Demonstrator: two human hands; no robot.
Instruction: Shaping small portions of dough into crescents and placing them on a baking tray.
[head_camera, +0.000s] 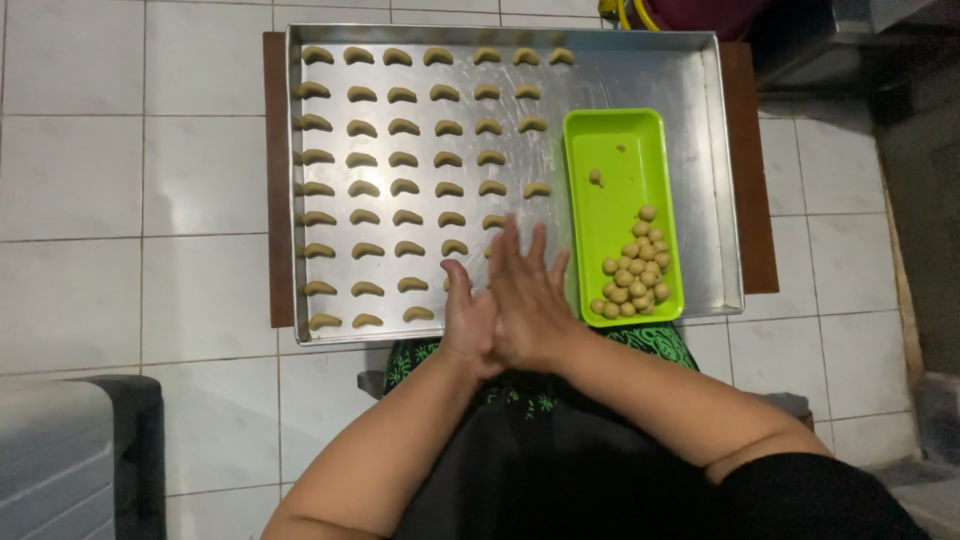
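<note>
A small bit of dough is likely being rolled between the two palms, but it is hidden by the hands, so it cannot be seen. The right hand (530, 295) is being laid flat on top, fingers straight and close together. The left hand (468, 318) is being held under it, palm up. Whether anything is being gripped cannot be told; the hands are being pressed flat together, not curled.

The hands are being held over the near edge of the big metal tray (640, 80), just beside the green tray (610, 135). Small dough balls (635, 275) are being kept in a heap at the near end of the green tray, and one little ball (596, 177) is lying apart from them. Rows of curved moon-shaped cookies (405, 160) are being lined up on the left part of the metal tray. The metal tray is being carried by a brown board (272, 180) on the white tiled floor (70, 180).

For a good roll, the palms should probably be slid gently, with soft, even pressing, so the piece is made smooth and the same size as the others. The next free spot seems to be near the hands, at the short ends of the rows, so the piece should be set down with care and the neighbours not bumped.
</note>
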